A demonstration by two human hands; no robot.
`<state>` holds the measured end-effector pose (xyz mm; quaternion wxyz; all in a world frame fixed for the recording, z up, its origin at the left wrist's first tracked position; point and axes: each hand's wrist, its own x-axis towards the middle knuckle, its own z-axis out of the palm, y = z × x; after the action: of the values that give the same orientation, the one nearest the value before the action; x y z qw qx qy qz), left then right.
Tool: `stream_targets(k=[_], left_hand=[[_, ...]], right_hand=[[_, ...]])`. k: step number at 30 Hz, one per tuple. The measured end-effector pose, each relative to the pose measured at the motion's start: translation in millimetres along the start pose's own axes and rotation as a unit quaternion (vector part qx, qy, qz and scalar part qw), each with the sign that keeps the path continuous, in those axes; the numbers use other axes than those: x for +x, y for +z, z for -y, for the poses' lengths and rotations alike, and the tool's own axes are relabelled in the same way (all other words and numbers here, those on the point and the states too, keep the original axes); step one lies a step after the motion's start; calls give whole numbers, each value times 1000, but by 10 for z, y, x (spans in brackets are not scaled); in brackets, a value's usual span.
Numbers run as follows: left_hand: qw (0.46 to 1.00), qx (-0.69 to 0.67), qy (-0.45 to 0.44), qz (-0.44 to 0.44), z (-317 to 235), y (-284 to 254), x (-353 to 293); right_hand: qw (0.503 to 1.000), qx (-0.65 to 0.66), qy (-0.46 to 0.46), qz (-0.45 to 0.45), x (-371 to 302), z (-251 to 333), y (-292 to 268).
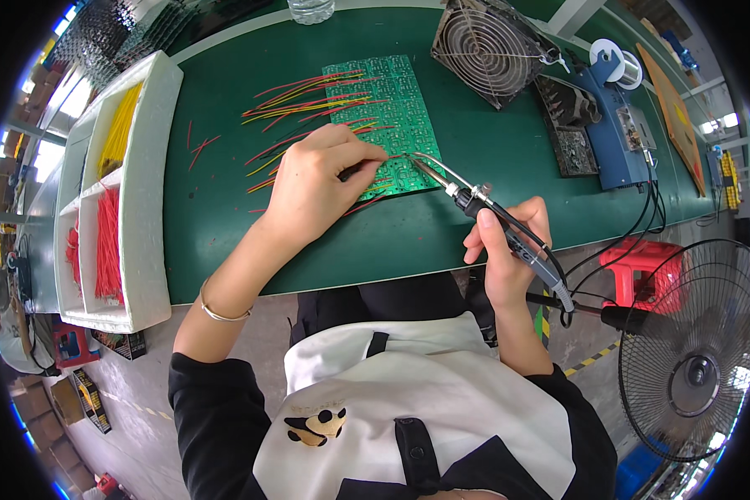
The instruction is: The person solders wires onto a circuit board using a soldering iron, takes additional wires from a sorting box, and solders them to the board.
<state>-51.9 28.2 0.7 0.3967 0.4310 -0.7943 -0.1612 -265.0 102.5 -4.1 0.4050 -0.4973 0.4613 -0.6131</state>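
A green circuit board panel (412, 108) lies on the table, with red, yellow and black wires (296, 98) sticking out over its left side. My left hand (315, 175) is over the panel's lower left, thumb and forefinger pinched on a thin wire (397, 157) whose end meets the board. My right hand (512, 254) grips a soldering iron (470, 200) with a thin feed tube along it. The iron's tip points up and left, close to the wire's end; whether it touches is too small to tell.
A white foam tray (154, 167) at left holds yellow wires (122, 129) and red wires (108, 242) in compartments. A square fan (487, 50), a blue soldering station (612, 125) with a solder spool (631, 71), and an iron stand (568, 125) stand at right. A round fan (696, 367) is beside me.
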Motion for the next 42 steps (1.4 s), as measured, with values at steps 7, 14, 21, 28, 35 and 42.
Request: stream_targets(k=[7,14,21,28,35,42], left_hand=[[1000,0,17,-5,4,13,-16],[1000,-12,10,-7,2,13,-16],[1000,-2,24,2,12,1,-14],[1000,-8,7,-12,-9,13,-19],[1000,-2,7,-10,-3,9,-23],[1000,-3,6,-10,-3,15,-24]], right_hand=[[1000,-4,-4,1,-4,-4,-7],[1000,-4,-2,3,-9,3,-1],[1000,-8,-1,2,-10,-3,5],[1000,-7,7,1,-18,-7,6],[1000,-8,1,-5,-19,-20,18],[1000,-21,1,8,-29,-22,0]])
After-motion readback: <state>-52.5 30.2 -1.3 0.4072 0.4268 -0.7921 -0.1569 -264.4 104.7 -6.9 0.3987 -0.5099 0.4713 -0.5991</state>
